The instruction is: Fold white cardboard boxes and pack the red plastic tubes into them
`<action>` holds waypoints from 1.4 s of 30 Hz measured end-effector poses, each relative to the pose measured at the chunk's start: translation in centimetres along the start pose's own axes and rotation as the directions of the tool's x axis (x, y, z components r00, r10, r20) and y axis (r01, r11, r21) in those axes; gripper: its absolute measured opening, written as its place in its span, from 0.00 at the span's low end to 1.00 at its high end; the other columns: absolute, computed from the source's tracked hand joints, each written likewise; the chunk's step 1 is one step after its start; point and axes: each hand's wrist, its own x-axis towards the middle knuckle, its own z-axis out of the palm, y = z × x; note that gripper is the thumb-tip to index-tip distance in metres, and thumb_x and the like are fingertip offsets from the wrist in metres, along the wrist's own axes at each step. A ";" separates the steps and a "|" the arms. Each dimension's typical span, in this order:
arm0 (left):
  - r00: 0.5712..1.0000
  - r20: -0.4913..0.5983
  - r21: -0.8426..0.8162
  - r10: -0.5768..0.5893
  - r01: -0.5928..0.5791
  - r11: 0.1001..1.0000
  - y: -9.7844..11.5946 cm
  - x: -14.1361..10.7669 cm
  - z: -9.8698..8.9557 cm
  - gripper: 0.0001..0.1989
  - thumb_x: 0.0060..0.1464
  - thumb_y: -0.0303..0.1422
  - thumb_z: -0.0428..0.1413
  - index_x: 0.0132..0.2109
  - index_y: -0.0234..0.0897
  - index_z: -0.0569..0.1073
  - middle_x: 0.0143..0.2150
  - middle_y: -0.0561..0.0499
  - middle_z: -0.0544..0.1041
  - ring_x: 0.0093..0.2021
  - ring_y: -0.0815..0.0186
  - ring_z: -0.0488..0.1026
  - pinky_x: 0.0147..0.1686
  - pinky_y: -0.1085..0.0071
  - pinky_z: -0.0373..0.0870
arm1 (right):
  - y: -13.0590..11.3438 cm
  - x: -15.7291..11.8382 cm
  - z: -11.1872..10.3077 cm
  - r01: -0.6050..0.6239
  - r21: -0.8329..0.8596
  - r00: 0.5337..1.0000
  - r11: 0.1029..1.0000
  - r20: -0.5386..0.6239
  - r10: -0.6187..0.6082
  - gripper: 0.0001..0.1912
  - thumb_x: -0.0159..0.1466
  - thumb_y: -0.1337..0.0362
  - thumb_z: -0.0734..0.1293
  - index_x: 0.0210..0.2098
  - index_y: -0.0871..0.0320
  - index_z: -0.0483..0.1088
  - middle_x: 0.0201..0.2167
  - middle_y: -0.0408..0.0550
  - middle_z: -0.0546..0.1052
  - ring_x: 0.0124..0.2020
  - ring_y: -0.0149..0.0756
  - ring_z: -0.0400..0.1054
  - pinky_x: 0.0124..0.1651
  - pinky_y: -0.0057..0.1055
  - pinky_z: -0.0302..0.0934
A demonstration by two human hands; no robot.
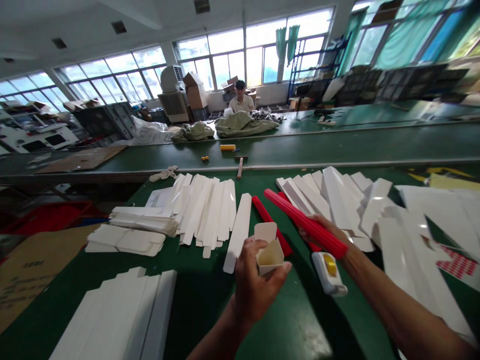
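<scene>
My left hand grips a small white carton with its end open toward me and a flap standing up. In my right hand lies a long red ribbed bar, slanting up to the left with its far end just above the carton. Another red bar rests on the green table behind the carton, and part of a third red piece shows under my right hand. Below that hand sits a white tape dispenser with a yellow part. A flat white carton lies left of the carton I hold.
Flattened white cartons are fanned out at left centre, with bundles beside them. Long white boxes lie front left. White sheets cover the right. A hammer lies behind. A person sits across the far bench.
</scene>
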 end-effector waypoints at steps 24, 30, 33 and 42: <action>0.991 -0.019 0.100 0.132 -0.130 0.987 2.1 -2.0 1.4 0.36 0.48 0.34 0.64 0.60 0.30 0.58 0.51 0.36 0.74 0.52 0.53 0.75 0.49 0.58 0.76 | -11.5 -14.4 2.1 0.784 -0.179 0.621 0.595 0.210 -0.755 0.16 0.63 0.66 0.68 0.50 0.54 0.68 0.42 0.50 0.76 0.40 0.43 0.74 0.40 0.35 0.71; 0.976 0.047 0.080 0.212 -0.215 0.973 2.8 -2.7 2.8 0.35 0.56 0.42 0.59 0.61 0.26 0.56 0.51 0.33 0.73 0.53 0.53 0.74 0.50 0.60 0.75 | -12.3 -14.9 1.9 0.810 -0.357 0.562 0.465 0.248 -0.789 0.11 0.63 0.65 0.67 0.46 0.55 0.67 0.38 0.49 0.74 0.36 0.40 0.71 0.37 0.33 0.68; 0.978 0.040 0.071 0.204 -0.206 0.976 2.9 -2.4 3.0 0.34 0.57 0.44 0.58 0.61 0.26 0.57 0.51 0.33 0.73 0.52 0.53 0.75 0.48 0.61 0.76 | -11.6 -15.1 2.5 0.800 -0.395 0.546 0.451 0.169 -0.821 0.15 0.64 0.65 0.67 0.49 0.55 0.64 0.39 0.50 0.73 0.36 0.39 0.72 0.38 0.33 0.68; 0.981 0.012 0.074 0.195 -0.196 0.978 2.9 -1.9 2.4 0.31 0.57 0.38 0.58 0.62 0.27 0.57 0.48 0.34 0.74 0.49 0.54 0.76 0.46 0.61 0.77 | -9.2 -15.1 4.6 0.765 -0.558 0.539 0.322 0.280 -0.795 0.13 0.65 0.64 0.64 0.49 0.58 0.65 0.40 0.53 0.71 0.41 0.43 0.68 0.41 0.38 0.66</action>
